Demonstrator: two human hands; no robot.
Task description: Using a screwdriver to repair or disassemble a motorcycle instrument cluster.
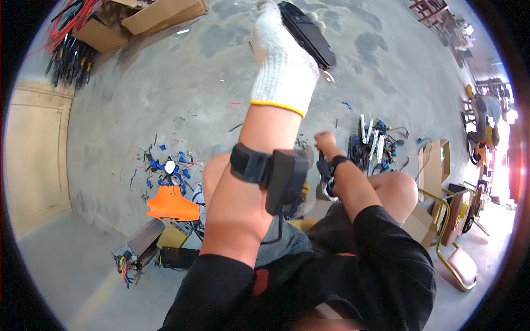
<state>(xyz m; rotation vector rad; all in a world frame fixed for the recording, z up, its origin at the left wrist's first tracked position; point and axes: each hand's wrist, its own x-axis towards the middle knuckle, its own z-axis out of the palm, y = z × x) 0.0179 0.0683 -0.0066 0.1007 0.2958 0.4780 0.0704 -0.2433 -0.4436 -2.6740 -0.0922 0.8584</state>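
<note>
My left hand (284, 58), in a white knitted glove with a yellow cuff, is raised far forward over the floor. Its fingers close round a long black casing (309, 36) with a rounded end; a small silvery piece (328, 77) sticks out there. A strap holds a black box (287, 182) on my left forearm. My bare right hand (324, 140) is lower down, by my right knee, with curled fingers; what they hold, if anything, cannot be made out. Beside it lies a pile of black parts, pale metal bars (380, 146) and blue-tipped pieces.
Blue and red scraps (171, 168) and an orange panel (172, 204) lie on the left floor. Near them is a metal box with coloured wires (127, 265). Cardboard boxes (160, 16) stand far left, chairs (458, 265) at right. Another person (488, 113) is at far right.
</note>
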